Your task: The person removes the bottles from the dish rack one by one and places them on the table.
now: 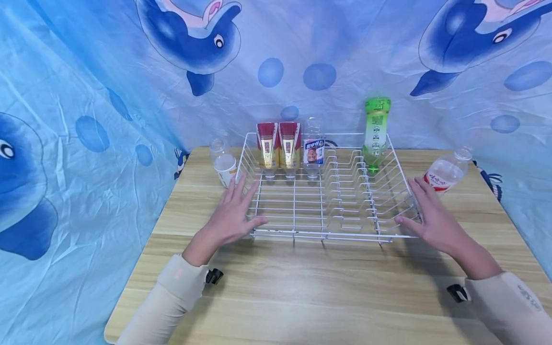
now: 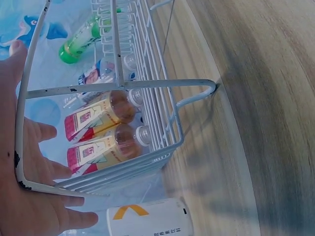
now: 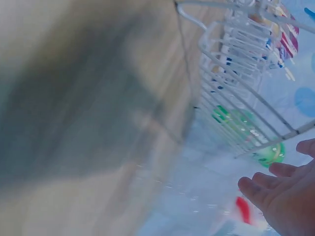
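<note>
Left hand (image 1: 228, 214) and right hand (image 1: 434, 223) apart, fingers outstretched at either end, I judge the wire rack (image 1: 294, 234) light, stiff and best gripped by its sides.

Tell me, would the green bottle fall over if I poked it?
The green bottle would probably tip easily, since it's upside down, with its narrow cap at the bottom. The rack it's in might catch it. Its shiny sides look smooth, so it could feel slippery.

Pale wood-grain tabletop (image 1: 302, 292), wrinkled light-blue curtain (image 1: 90, 201) behind it and at left, printed with darker blue cartoon dolphins (image 1: 198, 52), plain blue ovals (image 1: 319, 76)
</note>
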`<state>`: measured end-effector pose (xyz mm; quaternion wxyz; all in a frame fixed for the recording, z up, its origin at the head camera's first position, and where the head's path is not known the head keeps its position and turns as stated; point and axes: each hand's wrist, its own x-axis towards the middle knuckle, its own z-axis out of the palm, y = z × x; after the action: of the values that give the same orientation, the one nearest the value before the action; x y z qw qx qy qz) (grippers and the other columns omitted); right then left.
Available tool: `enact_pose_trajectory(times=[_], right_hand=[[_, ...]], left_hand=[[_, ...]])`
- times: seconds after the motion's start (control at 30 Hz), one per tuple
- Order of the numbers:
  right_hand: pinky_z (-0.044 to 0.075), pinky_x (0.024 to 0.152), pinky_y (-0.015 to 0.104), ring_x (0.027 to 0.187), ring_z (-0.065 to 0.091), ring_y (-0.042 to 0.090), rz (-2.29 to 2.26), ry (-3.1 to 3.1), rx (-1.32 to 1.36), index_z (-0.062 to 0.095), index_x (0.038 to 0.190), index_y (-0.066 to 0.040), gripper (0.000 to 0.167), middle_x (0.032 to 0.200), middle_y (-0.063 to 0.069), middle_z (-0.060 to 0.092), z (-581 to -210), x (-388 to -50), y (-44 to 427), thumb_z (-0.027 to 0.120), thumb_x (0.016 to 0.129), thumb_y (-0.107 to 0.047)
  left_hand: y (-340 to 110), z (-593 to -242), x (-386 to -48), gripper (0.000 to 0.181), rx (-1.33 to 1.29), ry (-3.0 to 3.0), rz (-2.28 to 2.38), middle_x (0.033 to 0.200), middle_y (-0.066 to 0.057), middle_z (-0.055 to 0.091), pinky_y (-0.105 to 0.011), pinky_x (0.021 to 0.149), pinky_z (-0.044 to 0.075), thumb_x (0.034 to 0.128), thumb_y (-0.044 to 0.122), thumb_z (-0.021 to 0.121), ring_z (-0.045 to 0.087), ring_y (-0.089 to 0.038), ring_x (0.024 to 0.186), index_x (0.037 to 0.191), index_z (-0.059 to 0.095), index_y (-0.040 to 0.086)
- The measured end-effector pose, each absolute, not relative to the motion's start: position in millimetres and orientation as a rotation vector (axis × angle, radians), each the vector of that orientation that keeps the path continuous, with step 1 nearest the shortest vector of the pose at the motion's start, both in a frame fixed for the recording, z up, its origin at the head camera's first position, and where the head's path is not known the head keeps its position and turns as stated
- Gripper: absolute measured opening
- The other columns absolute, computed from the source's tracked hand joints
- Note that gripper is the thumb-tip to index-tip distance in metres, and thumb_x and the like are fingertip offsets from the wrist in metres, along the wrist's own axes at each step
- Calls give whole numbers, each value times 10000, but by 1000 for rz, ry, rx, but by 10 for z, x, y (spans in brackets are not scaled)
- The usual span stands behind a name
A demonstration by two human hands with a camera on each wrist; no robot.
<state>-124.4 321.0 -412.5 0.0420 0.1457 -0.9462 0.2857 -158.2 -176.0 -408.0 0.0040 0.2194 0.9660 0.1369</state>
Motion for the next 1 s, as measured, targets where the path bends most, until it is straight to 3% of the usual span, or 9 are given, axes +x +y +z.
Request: enact_pose_trajectory(times=[0.23, 0.5, 0.67, 0.83, 1.0], right_hand=[[210, 1119, 711, 1439, 198, 533, 697, -2844, 559, 212, 1596, -13, 1036, 1581, 318, 208, -3886, -1410, 3159, 831, 814, -290], [249, 1105, 705, 1441, 223, 511, 522, -2839, 707, 190, 1619, -87, 1057, 1605, 289, 194, -3713, -1595, 2986, 827, 817, -348], [307, 1072, 699, 1412, 279, 512, 380, -2777, 794, 206, 1614, -76, 1082, 1582, 301, 238, -3619, -1730, 2933, 836, 782, -362], [296, 1080, 694, 1419, 266, 511, 383, -2782, 816, 254, 1591, -34, 1029, 1581, 307, 235, -3548, -1831, 2882, 825, 802, -367], [266, 1104, 696, 1447, 214, 510, 368, -2826, 811, 212, 1608, -59, 1036, 1605, 295, 188, -3500, -1892, 2830, 807, 829, -397]], left_hand=[[-1705, -4104, -1571, 1004, 688, 3022, 354, 1652, -153, -176, -656, 1176, 93, 906, 781, 439, -51, -502, 1493, 1642, 58, 215], [-1747, -4094, -1578, 1015, 676, 3025, 292, 1657, -186, -140, -662, 1175, 85, 891, 828, 365, -54, -500, 1494, 1641, 36, 228], [-1766, -4094, -1575, 1019, 688, 3031, 314, 1663, -206, -106, -679, 1167, 82, 883, 842, 352, -70, -494, 1494, 1641, 42, 236], [-1767, -4096, -1559, 1018, 667, 3022, 335, 1664, -186, -117, -663, 1176, 70, 878, 842, 370, -117, -449, 1496, 1642, 78, 235], [-1762, -4106, -1554, 1014, 664, 3019, 336, 1659, -159, -149, -654, 1181, 67, 874, 851, 359, -137, -426, 1497, 1641, 71, 254]])
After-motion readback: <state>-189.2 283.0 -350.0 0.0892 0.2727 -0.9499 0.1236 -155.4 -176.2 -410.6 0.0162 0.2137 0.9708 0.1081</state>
